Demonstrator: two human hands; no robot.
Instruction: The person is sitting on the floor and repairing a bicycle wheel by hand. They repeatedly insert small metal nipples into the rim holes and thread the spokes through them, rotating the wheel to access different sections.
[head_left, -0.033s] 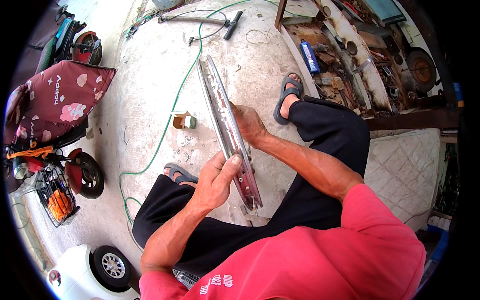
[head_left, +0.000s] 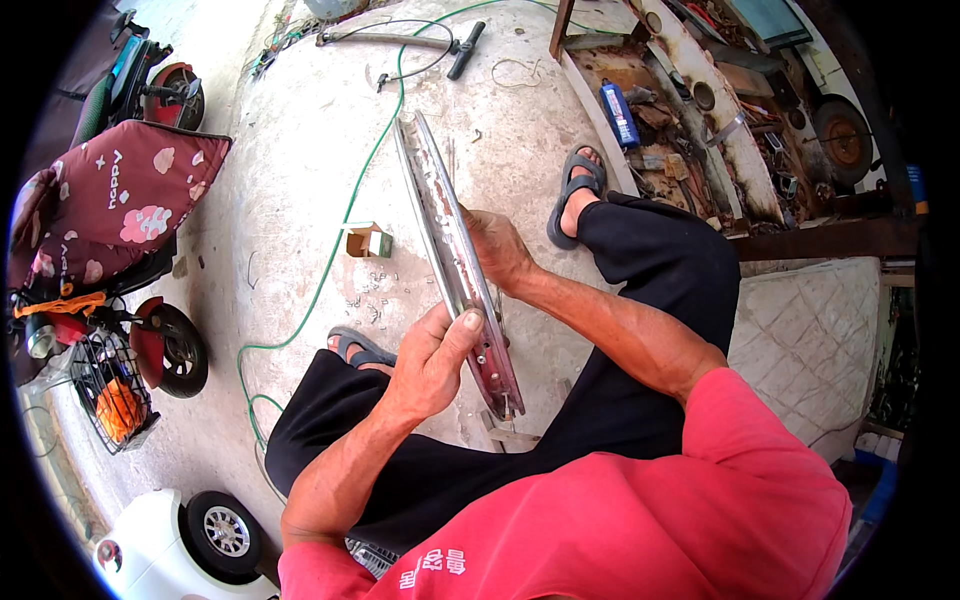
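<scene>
While left hand (head_left: 430, 365) holds rail (head_left: 455, 255), carton (head_left: 376, 243) sits beside hose (head_left: 367, 165).

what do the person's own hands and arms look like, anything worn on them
The left hand and right hand are ungloved, with no watch showing. Short pinkish-red T-shirt sleeves leave both forearms bare, with no cuffs or markings visible.

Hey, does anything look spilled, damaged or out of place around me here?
Yes. Small bits lie scattered on the floor near the small open box, possibly spilled. The metal channel held by your left hand and right hand looks worn, its inside blotchy and reddish.
</scene>
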